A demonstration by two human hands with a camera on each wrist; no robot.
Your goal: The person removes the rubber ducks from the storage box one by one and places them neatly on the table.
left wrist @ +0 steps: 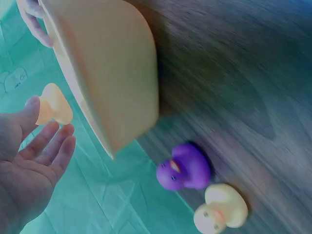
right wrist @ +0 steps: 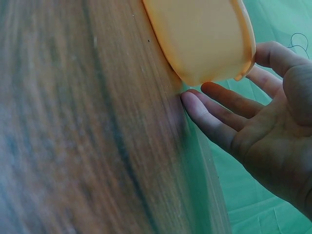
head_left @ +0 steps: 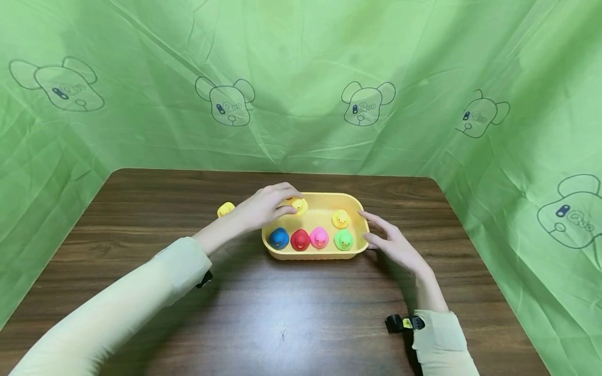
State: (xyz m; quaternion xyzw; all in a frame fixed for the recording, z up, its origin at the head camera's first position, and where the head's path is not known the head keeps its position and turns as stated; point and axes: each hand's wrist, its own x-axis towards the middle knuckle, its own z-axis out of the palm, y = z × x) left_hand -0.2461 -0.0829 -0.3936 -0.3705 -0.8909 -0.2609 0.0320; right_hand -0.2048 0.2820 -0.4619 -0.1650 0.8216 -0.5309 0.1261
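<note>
A yellow rubber duck (head_left: 299,206) is pinched between the thumb and fingertips of my left hand (head_left: 268,205), at the back left of a pale yellow plastic tub (head_left: 324,256). The left wrist view shows this duck (left wrist: 57,105) beyond the tub's rim. Inside the tub sit a blue duck (head_left: 279,238), a red duck (head_left: 300,240), a pink duck (head_left: 319,237), a green duck (head_left: 344,240) and another yellow duck (head_left: 340,219). My right hand (head_left: 395,243) rests with relaxed fingers against the tub's right end. Its fingertips (right wrist: 192,100) lie low beside the wall.
Outside the tub, left of it, a purple duck (left wrist: 187,168) and a further yellow duck (left wrist: 226,207) stand on the brown wooden table (head_left: 282,313). My left hand and arm hide the purple one in the head view. Green cloth (head_left: 301,146) hangs behind the table.
</note>
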